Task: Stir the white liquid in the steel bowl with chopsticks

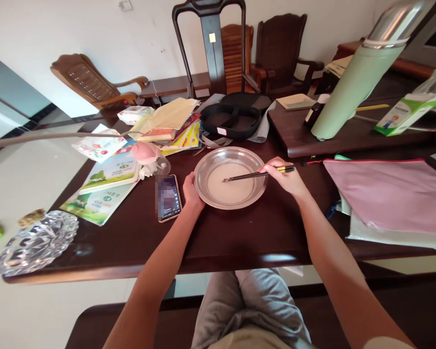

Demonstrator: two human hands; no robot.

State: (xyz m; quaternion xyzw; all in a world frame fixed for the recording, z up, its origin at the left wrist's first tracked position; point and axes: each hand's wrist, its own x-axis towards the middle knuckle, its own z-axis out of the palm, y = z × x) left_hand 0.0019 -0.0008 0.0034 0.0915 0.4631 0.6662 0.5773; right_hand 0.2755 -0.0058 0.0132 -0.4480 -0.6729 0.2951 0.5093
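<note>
Right hand [287,177] pinches chopsticks [256,174] lying near-horizontal, tips pointing left into the steel bowl [207,162]; left hand [191,190] clasps its rim.

We face a white wall [105,34] with wooden chairs along it — a slatted armchair [94,85] at left, a tall dark chair [212,46] in the middle. The dark wooden table [236,237] gleams under daylight — pale floor [25,169] beside it.

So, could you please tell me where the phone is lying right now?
In the head view, the phone lies flat on the dark table, just left of the left hand and the metal bowl.
</note>
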